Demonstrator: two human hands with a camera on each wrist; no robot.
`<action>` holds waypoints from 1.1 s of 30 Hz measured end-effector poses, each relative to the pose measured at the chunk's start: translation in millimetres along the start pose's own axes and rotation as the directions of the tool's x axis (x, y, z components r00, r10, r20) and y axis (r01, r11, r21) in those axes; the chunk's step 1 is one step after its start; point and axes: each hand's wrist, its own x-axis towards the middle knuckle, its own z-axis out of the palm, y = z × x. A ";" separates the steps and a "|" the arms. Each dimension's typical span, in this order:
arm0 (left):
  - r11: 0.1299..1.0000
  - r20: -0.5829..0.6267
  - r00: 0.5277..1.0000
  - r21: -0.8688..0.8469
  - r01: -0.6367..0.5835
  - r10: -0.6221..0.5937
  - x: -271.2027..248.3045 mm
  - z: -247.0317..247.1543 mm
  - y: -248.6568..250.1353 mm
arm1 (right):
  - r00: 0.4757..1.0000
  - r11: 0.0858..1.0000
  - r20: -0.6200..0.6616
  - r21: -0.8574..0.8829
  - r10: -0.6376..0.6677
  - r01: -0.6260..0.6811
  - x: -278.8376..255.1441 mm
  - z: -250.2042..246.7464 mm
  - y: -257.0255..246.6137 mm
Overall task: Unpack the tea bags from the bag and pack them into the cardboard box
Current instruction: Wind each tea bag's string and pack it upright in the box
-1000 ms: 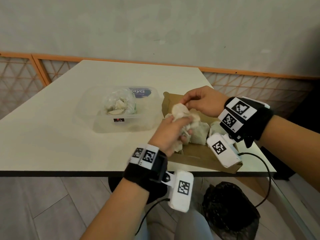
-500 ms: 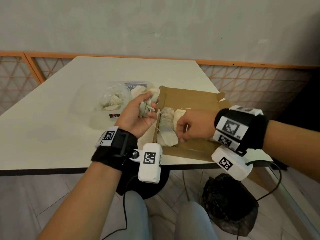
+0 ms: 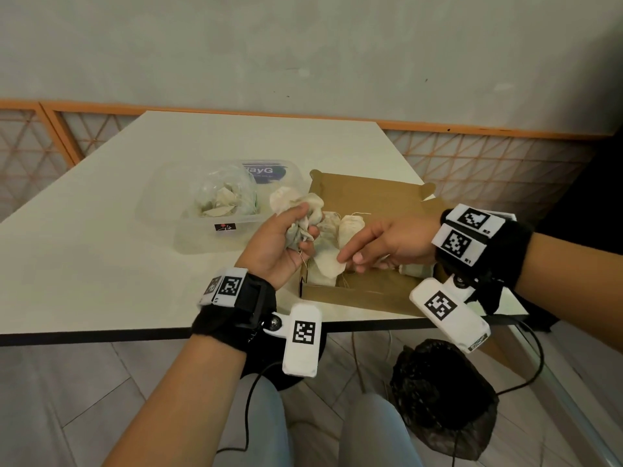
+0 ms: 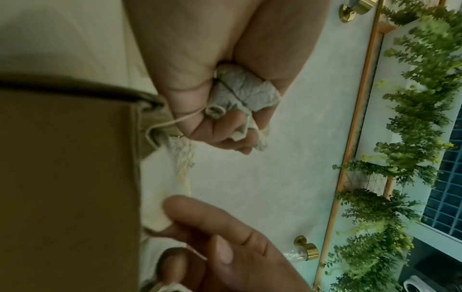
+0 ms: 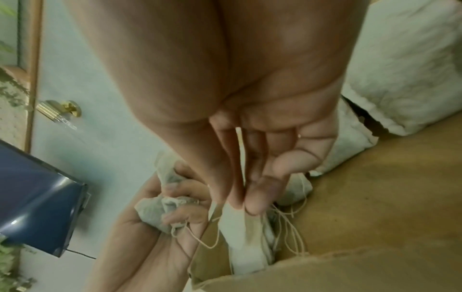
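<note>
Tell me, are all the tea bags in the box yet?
Not yet. Done: several tea bags already lie in the cardboard box. In hand: the left hand grips a crumpled bunch of tea bags beside the box, and the right hand pinches one bag down inside it. Left: that bunch, plus more bags showing in the clear plastic bag sitting in the plastic tub.

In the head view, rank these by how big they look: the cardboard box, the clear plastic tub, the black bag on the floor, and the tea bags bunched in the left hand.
1. cardboard box and clear plastic tub: too alike to rank.
2. black bag, though it lies nearer the camera.
3. bunched tea bags, gripped by the left hand.
</note>
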 end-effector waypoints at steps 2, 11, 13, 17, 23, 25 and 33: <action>1.000 -0.006 1.000 0.015 -0.002 0.002 -0.5 -1.3 0.2 | 0.993 0.997 -0.089 0.003 -0.080 0.080 -5.3 -4.8 -3.1; 0.992 -0.021 1.000 0.124 0.000 0.003 3.4 14.9 -1.8 | 0.742 0.914 -0.546 -0.329 -0.389 0.237 -31.6 -2.4 -1.8; 0.996 0.010 1.000 0.090 0.017 -0.018 4.1 19.7 -4.4 | 0.680 0.902 -0.598 -0.342 -0.425 0.264 -29.2 -0.9 4.8; 0.994 0.041 0.998 0.103 0.037 -0.041 4.7 25.6 -10.2 | 0.619 0.904 -0.662 -0.256 -0.422 0.342 -29.0 1.6 19.4; 0.938 -0.012 0.999 0.347 -0.031 0.037 2.9 34.5 -17.8 | 0.627 0.850 -0.642 -0.075 -0.442 0.522 -45.0 8.2 26.2; 0.906 -0.023 0.998 0.420 -0.048 0.063 3.1 35.8 -21.9 | 0.625 0.834 -0.641 -0.045 -0.446 0.550 -42.2 12.2 26.6; 0.806 0.044 0.998 0.588 -0.070 0.054 -0.7 35.6 -25.7 | 0.614 0.893 -0.683 -0.130 -0.396 0.432 -14.6 15.1 26.7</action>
